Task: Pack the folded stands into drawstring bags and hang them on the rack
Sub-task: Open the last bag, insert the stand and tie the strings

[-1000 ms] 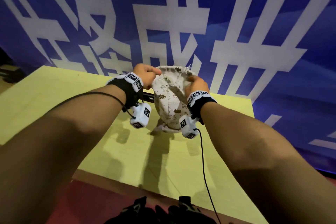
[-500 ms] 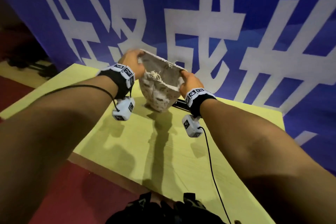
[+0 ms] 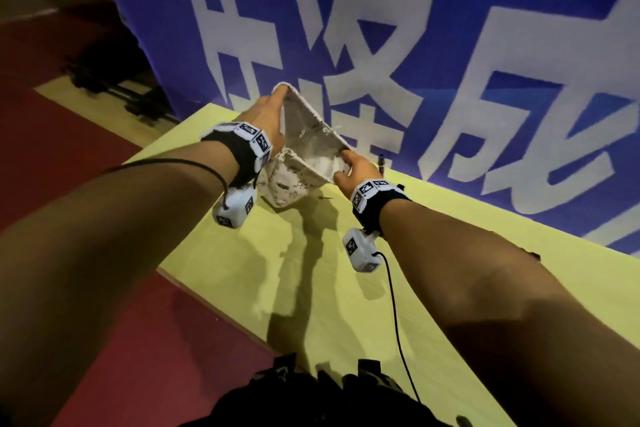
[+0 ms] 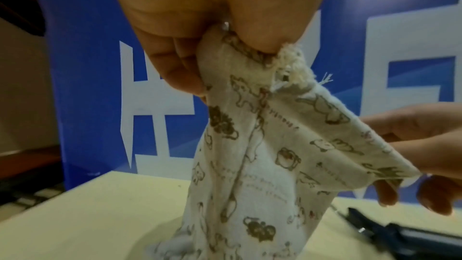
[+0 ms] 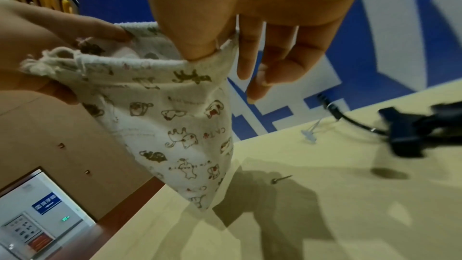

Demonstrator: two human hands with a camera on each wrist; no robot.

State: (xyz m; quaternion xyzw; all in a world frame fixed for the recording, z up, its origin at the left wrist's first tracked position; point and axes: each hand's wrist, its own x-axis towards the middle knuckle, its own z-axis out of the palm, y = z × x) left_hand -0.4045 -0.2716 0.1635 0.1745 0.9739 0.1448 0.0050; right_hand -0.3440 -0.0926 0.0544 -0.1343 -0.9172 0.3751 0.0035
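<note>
The left hand (image 3: 266, 114) pinches one side of the rim of the drawstring bag (image 3: 298, 180). The thumb and fingers (image 4: 180, 70) are curled tight on the cloth, right by the frayed cord ends (image 4: 292, 62). The right hand (image 3: 356, 170) has its grip on the other side of the rim: the thumb (image 5: 200, 37) goes inside the mouth and one finger presses from outside, while the other fingers hang loose. Together the two hands pull the mouth wide open.

The bag hangs down from both grips. Its long way runs up and down, and its bottom is down at the yellow surface (image 3: 346, 288); whether it quite touches is hard to tell. The left hand holds its side of the rim higher and farther away, and the right hand holds its side lower and closer to the body.

The folded stand (image 5: 412, 135) is a dark thing lying on the surface, off to the right of the bag and a little behind it. It is not in the bag yet. The right hand is the nearer one to it. My guess is the right hand should let go and fetch it while the left hand keeps the bag up. Then the stand has to go in end first, down the bag's long way.

Compared with a second ago, the mouth of the bag was bunched between two fists. Now it is stretched open, and the left hand has gone up and away from the right.

No rack can be seen in these views.
</note>
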